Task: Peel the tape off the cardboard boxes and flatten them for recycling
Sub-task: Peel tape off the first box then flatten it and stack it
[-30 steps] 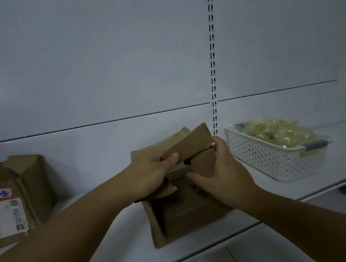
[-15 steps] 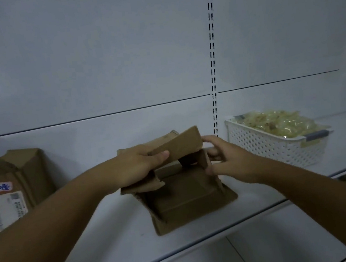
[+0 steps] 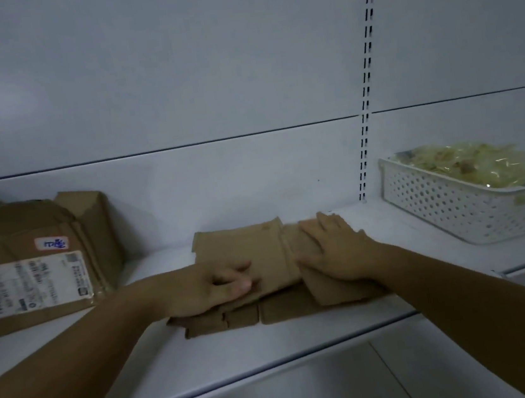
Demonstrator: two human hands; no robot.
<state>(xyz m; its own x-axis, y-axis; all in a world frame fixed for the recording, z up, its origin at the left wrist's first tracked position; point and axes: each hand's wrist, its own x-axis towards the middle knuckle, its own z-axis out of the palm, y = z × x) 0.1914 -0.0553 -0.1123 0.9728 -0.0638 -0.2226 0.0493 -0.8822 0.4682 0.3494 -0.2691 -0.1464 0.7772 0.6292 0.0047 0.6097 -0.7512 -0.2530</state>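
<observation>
Brown cardboard lies flat in the middle of the white shelf [image 3: 305, 339]: this is the small box [image 3: 260, 248] you are working on, and it is spread out in overlapping panels with its flaps splayed toward the shelf's front edge. Both of your hands are on top of it.

Your left hand [image 3: 212, 286] rests on the left half of the box, palm down, with the fingers held close together and stretched out along the cardboard toward the right. Your right hand [image 3: 335, 251] lies on the right half, palm down, with the fingers straight and a little fanned, pressing a panel against the shelf. The two hands are near each other but do not touch; a bare strip of cardboard shows between them.

To your left, well apart from the flat box, a bigger cardboard box [image 3: 91, 219] sits on the same shelf. It looks crumpled, and it carries a white shipping label [image 3: 30, 286] with a small blue-and-white sticker [image 3: 51, 244] just above it.

To your right, a white perforated basket [image 3: 447, 206] stands on the shelf, filled with yellowish plastic packets [image 3: 481, 162]. Behind everything rises the pale back wall, and a slotted metal rail [image 3: 367, 70] runs up it between the flat box and the basket.
</observation>
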